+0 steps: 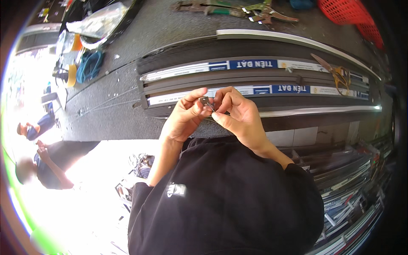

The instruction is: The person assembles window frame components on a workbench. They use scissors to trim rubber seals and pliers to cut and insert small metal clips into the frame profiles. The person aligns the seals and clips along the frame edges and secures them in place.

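Though apparently pinching one small metal clip (207,102), both hands (212,112) above the profiles' (255,83) near edge.

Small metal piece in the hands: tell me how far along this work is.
Done: dark profile strips lie laid out on the grey bench. In hand: left hand and right hand pinch a small metal piece between fingertips, above the strips. Left: the piece is not yet on any strip; the pliers lie untouched at the far edge.
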The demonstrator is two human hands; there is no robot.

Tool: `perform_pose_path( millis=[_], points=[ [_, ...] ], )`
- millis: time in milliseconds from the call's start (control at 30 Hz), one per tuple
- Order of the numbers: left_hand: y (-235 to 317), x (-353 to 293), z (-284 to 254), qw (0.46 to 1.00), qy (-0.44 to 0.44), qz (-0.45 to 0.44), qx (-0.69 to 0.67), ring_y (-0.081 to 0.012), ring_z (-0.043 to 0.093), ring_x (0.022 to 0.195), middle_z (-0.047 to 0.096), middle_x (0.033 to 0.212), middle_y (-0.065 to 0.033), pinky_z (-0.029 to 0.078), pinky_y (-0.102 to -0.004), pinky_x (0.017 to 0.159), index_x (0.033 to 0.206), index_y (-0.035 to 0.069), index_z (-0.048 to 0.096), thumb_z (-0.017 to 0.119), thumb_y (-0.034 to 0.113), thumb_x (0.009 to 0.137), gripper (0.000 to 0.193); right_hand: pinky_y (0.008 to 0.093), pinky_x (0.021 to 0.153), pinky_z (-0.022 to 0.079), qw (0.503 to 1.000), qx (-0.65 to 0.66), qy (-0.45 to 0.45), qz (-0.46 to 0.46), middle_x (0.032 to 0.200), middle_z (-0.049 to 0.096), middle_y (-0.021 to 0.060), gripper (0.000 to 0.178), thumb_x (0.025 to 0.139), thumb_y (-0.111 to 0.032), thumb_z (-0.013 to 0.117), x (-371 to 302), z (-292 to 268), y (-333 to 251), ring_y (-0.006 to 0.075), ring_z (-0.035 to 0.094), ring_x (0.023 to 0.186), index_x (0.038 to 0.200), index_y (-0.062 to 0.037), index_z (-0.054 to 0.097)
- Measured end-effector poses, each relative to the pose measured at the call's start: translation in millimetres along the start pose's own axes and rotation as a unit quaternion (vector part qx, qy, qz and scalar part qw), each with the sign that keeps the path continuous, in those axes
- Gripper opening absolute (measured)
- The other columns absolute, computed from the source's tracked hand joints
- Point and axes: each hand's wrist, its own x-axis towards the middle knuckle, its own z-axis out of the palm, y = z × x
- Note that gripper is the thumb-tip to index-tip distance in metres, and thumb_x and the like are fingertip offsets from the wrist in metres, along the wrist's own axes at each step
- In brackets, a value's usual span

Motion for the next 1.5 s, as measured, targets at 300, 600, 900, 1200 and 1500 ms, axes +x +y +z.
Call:
perform_pose_path(
  millis=[300, 600, 900, 1200, 1500],
  points=[
    [0.1, -18.1, -10.6, 0.999, 0.018, 0.035, -0.002, -0.0139, 0.068, 0.092, 0.073, 0.107, -0.0046, 0.054, -0.0265, 0.085, 0.125, 0.011, 0.069, 0.083, 0.017, 0.085, 0.043, 0.0293, 0.098, 0.042, 0.997, 0.021, -0.024, 0.066, 0.115, 0.048, 0.0052, 0.015, 0.089, 0.000, 0.067, 4.2, 18.7, 5.7, 0.0117, 0.049, 0.109, 0.084, -0.0053, 0.053],
    [6.4, -22.0, -18.1, 0.999, 0.021, 0.043, 0.008, -0.0153, 0.068, 0.094, 0.073, 0.105, -0.0061, 0.054, -0.0276, 0.087, 0.123, 0.009, 0.069, 0.083, 0.014, 0.084, 0.042, 0.0302, 0.099, 0.043, 0.999, -0.002, -0.014, 0.052, 0.117, 0.048, 0.0065, 0.013, 0.090, 0.000, 0.067, 3.9, 32.0, 7.4, 0.0122, 0.051, 0.108, 0.087, -0.0039, 0.055],
    [7.7, -22.0, -18.5, 0.996, 0.028, 0.056, 0.064, -0.0167, 0.071, 0.092, 0.074, 0.102, -0.0083, 0.055, -0.0290, 0.088, 0.118, 0.006, 0.070, 0.084, 0.011, 0.082, 0.038, 0.0276, 0.093, 0.042, 0.999, -0.047, -0.005, 0.009, 0.113, 0.046, 0.0034, 0.015, 0.093, -0.001, 0.065, 2.9, 37.1, 9.7, 0.0090, 0.049, 0.104, 0.085, -0.0050, 0.053],
    [8.5, -19.5, 1.8, 0.967, 0.036, 0.115, 0.223, -0.0142, 0.070, 0.093, 0.074, 0.096, -0.0076, 0.056, -0.0274, 0.088, 0.105, -0.002, 0.074, 0.078, 0.005, 0.088, 0.019, 0.0282, 0.095, 0.043, 0.998, -0.056, 0.019, 0.003, 0.108, 0.052, 0.0065, 0.015, 0.089, 0.001, 0.071, 2.9, 24.7, 13.7, 0.0116, 0.052, 0.103, 0.086, -0.0023, 0.056],
    [32.5, -18.2, 21.3, 0.844, 0.030, 0.253, 0.472, -0.0270, 0.054, 0.127, 0.058, 0.137, -0.0126, 0.044, -0.0406, 0.106, 0.097, 0.006, 0.080, 0.079, 0.012, 0.086, 0.013, 0.0329, 0.098, 0.043, 0.956, -0.286, -0.005, -0.067, 0.127, 0.056, 0.0109, 0.028, 0.091, -0.010, 0.074, 6.4, 20.1, 0.7, 0.0178, 0.054, 0.112, 0.117, -0.0034, 0.066]
  ],
)
